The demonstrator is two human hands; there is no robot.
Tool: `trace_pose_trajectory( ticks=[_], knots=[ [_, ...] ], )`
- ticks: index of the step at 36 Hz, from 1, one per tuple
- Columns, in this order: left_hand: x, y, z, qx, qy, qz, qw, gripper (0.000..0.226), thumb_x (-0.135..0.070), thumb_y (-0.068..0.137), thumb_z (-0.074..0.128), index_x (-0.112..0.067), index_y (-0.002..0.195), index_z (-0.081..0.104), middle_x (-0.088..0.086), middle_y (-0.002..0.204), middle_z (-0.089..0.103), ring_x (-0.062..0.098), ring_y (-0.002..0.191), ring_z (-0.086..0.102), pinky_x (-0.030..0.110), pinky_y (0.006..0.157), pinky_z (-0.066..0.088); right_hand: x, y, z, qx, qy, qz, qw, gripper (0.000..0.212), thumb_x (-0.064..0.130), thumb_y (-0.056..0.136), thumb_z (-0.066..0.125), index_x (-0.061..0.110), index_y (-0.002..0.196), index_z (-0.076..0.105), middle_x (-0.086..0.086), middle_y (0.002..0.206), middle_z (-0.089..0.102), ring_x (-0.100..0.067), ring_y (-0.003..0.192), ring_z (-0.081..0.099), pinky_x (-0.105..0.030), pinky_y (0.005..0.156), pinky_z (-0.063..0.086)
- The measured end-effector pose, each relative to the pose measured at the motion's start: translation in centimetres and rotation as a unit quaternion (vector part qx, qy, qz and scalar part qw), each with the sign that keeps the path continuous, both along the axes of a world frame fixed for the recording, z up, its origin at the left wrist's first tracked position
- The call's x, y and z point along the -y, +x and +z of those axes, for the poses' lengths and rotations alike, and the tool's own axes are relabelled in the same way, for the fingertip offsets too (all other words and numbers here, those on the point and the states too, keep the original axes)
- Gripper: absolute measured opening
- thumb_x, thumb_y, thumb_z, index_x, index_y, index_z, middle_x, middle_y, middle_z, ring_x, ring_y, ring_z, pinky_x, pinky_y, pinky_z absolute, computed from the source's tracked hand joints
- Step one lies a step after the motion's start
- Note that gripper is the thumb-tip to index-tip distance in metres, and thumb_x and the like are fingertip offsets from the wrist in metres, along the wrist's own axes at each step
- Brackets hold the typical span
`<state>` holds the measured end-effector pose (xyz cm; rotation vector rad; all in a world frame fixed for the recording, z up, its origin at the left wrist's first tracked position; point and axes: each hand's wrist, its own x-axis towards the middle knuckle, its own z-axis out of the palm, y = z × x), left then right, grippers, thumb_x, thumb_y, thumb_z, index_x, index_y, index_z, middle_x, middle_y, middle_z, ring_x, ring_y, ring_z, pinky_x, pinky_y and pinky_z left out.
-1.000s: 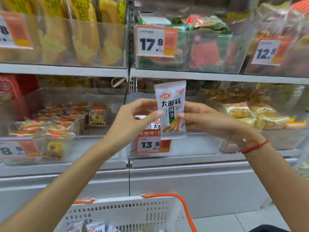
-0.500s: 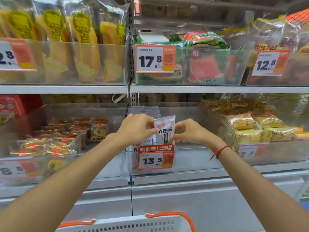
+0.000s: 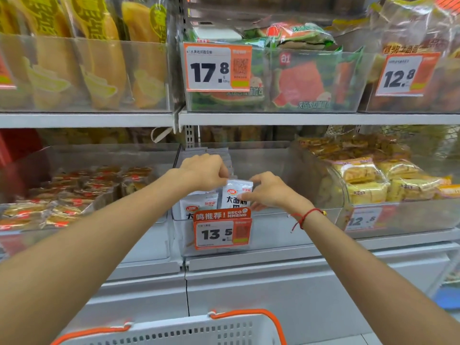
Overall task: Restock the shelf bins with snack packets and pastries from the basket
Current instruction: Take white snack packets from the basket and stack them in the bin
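Note:
A white snack packet [image 3: 236, 196] with black characters stands upright in the clear middle bin [image 3: 273, 235], just behind the 13.5 price tag [image 3: 222, 231]. My left hand [image 3: 205, 171] pinches its top left corner from above. My right hand [image 3: 270, 191] pinches its right edge. Another white packet [image 3: 199, 206] of the same kind stands to its left in the same bin. The white basket [image 3: 174, 331] with orange handles shows only its rim at the bottom; its contents are out of view.
A bin of wrapped pastries [image 3: 74, 190] sits to the left and a bin of yellow-wrapped cakes [image 3: 373, 180] to the right. The upper shelf [image 3: 298, 118] holds yellow packs, watermelon-print packs and price tags 17.8 and 12.8. Grey cabinet fronts lie below.
Both hands carried the white packet from in front of the shelf down into the middle bin, where it now stands beside another packet. The view tilted up, so less of the basket shows.

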<state>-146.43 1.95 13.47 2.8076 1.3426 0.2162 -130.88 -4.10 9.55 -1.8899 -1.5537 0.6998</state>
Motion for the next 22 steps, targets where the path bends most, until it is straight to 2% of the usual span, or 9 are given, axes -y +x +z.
trace_pose_trajectory(
  ticks=[3,7,10,13,17,22],
  knots=[
    [-0.1,-0.1,-0.5,0.000,-0.004,-0.004,1.000,0.025,-0.039,0.096,0.054,-0.028,0.107,0.073,-0.005,0.105,0.072,0.019,0.097,0.064,0.035,0.076,0.050,0.0,0.2,-0.1,-0.018,-0.017,0.011,1.000,0.029,0.023,0.085,0.071,0.011,0.109,0.059,-0.009,0.108,0.070,-0.012,0.073,0.069,-0.020,0.062,0.057],
    [-0.4,0.0,-0.7,0.014,0.019,-0.004,1.000,0.025,-0.036,0.096,0.055,-0.025,0.104,0.075,-0.005,0.103,0.073,0.019,0.091,0.064,0.030,0.067,0.044,-0.1,-0.2,-0.1,-0.026,-0.016,0.007,1.000,0.030,0.020,0.085,0.071,0.011,0.109,0.056,-0.010,0.112,0.067,-0.014,0.078,0.067,-0.016,0.057,0.054],
    [-0.6,-0.2,-0.3,0.013,0.026,-0.006,1.000,0.020,-0.032,0.094,0.060,-0.026,0.106,0.075,-0.009,0.108,0.071,0.017,0.098,0.062,0.030,0.070,0.042,-0.1,-0.4,0.0,-0.039,-0.024,0.003,0.999,0.027,0.019,0.084,0.072,0.011,0.102,0.054,-0.005,0.100,0.063,-0.014,0.080,0.065,-0.015,0.055,0.052],
    [-0.5,-0.8,0.2,0.011,0.037,-0.015,0.999,0.018,-0.031,0.091,0.065,-0.026,0.105,0.075,-0.011,0.107,0.071,0.015,0.100,0.062,0.030,0.072,0.041,-0.1,0.1,0.4,-0.050,-0.046,0.014,0.998,0.013,0.015,0.082,0.074,0.011,0.087,0.063,0.001,0.089,0.065,-0.009,0.073,0.065,-0.017,0.060,0.054],
    [-0.4,-1.5,0.2,0.032,0.015,-0.023,0.999,0.019,-0.031,0.088,0.068,-0.025,0.104,0.076,-0.011,0.105,0.072,0.013,0.101,0.063,0.029,0.072,0.041,0.2,0.6,0.6,-0.063,-0.043,0.016,0.997,0.010,0.011,0.081,0.075,0.009,0.074,0.068,0.001,0.077,0.068,-0.007,0.064,0.067,-0.014,0.052,0.052],
    [-0.3,-1.0,0.5,0.010,-0.015,-0.023,1.000,0.020,-0.032,0.087,0.070,-0.025,0.105,0.075,-0.010,0.107,0.071,0.013,0.101,0.062,0.029,0.071,0.042,0.1,0.3,0.0,-0.014,-0.036,0.016,0.999,0.016,0.012,0.083,0.072,0.012,0.069,0.067,-0.001,0.079,0.067,-0.013,0.075,0.066,-0.020,0.067,0.056]
  ],
)
